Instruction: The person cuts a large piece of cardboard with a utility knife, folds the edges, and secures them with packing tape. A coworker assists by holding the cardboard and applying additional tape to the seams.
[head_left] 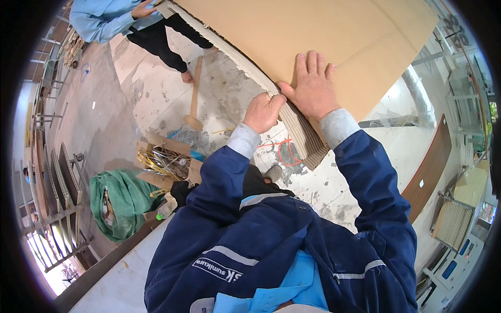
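A thick stack of large brown cardboard sheets (334, 31) stretches from the upper left to the centre. My right hand (312, 86) lies flat, fingers spread, on the top sheet near the stack's corner. My left hand (263, 112) grips the layered edge of the stack (300, 130) just beside it, fingers curled into the sheets. Both of my arms wear dark blue sleeves. At the far end another person's hand (142, 9) in a light blue sleeve touches the same stack.
A wooden mallet (194, 96) lies on the stained concrete floor. An open cardboard box of yellow straps (164, 159) and a green sack (122, 201) sit at the left. Metal racks (55, 193) line the left edge; a brown curved panel (430, 169) and machines stand at the right.
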`<state>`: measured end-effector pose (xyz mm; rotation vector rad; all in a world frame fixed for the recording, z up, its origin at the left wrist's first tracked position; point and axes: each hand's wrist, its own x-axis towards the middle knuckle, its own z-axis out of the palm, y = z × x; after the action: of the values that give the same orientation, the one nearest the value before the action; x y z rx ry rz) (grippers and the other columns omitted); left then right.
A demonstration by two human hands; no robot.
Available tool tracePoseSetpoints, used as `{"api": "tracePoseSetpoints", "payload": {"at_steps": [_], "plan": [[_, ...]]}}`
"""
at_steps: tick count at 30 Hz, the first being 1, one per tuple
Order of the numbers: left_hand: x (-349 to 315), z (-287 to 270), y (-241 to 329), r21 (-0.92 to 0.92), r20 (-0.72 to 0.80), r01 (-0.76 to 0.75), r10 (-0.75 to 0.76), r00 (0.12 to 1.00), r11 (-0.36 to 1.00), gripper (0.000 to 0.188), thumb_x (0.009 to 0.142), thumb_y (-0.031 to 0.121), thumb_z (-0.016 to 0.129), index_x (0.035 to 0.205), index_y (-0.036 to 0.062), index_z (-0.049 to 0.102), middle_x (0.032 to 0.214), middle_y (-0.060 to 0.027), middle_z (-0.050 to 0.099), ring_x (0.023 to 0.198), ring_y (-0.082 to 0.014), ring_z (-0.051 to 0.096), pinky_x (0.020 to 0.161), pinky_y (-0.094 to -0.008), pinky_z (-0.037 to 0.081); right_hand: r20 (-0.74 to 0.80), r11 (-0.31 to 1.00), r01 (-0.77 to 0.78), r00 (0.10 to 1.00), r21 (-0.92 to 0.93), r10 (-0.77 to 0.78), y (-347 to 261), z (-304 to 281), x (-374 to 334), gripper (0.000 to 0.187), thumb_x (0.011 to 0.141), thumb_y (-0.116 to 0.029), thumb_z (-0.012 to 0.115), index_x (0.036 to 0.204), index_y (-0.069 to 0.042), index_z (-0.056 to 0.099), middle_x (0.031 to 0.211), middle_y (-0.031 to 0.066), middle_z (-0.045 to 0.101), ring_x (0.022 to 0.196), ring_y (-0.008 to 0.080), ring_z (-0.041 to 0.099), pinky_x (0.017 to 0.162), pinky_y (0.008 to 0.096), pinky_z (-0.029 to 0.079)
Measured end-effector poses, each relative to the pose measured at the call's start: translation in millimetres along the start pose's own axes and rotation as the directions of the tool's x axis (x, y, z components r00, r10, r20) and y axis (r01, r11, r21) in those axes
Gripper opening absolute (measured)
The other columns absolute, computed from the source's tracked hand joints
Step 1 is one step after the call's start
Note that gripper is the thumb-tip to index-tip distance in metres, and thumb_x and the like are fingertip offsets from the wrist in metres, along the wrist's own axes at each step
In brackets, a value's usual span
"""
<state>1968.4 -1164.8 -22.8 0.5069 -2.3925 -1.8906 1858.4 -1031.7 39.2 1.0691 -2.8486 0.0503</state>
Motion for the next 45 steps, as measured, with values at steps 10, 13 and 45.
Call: {"api": "tracePoseSetpoints", "payload": {"at_steps": [10, 13, 45], "plan": [[-3.3, -8.0, 8.5, -0.298, 0.072, 0.103, -0.085, 0.994, 0.949, 0.055, 0.096, 0.042, 0.057, 0.077, -0.0081, 0.068, 0.072, -0.0216, 0.07, 0.065, -0.0302, 0.071, 0.067, -0.0442, 0.056, -0.127, 0.984, 0.136, 0.984, 0.117, -0.121, -11.0, 11.4, -4.3, 0.066, 0.1, -0.037, 0.058, 0.154, -0.001, 0.042, 0.161, 0.023, 0.04, 0.153, 0.0405, 0.033, 0.122, 0.0641, 0.024], [-1.2, -46.4, 14.5, 0.062, -0.42, 0.045, -0.015, 0.908, 0.997, 0.067, 0.099, 0.044, 0.062, 0.127, -0.0166, 0.051, 0.134, -0.034, 0.057, 0.12, -0.0409, 0.059, 0.107, -0.0476, 0.043, -0.147, 0.979, 0.146, 0.981, 0.144, -0.125, -13.3, 10.3, -7.5, 0.062, 0.101, -0.032, 0.059, 0.154, -0.006, 0.043, 0.161, 0.0216, 0.04, 0.152, 0.0404, 0.034, 0.123, 0.0632, 0.025], [356.4, -319.1, 32.3, 0.261, -0.566, 0.484, -0.274, 0.778, 0.836, 0.064, 0.11, 0.044, 0.03, 0.135, -0.0057, 0.061, 0.138, -0.0279, 0.064, 0.129, -0.041, 0.062, 0.11, -0.0498, 0.047, -0.072, 0.933, 0.304, 0.953, 0.194, -0.296, -108.4, 22.6, 206.0, 0.058, 0.104, -0.025, 0.052, 0.158, -0.007, 0.042, 0.165, 0.0204, 0.037, 0.155, 0.0428, 0.029, 0.127, 0.0599, 0.02]]}}
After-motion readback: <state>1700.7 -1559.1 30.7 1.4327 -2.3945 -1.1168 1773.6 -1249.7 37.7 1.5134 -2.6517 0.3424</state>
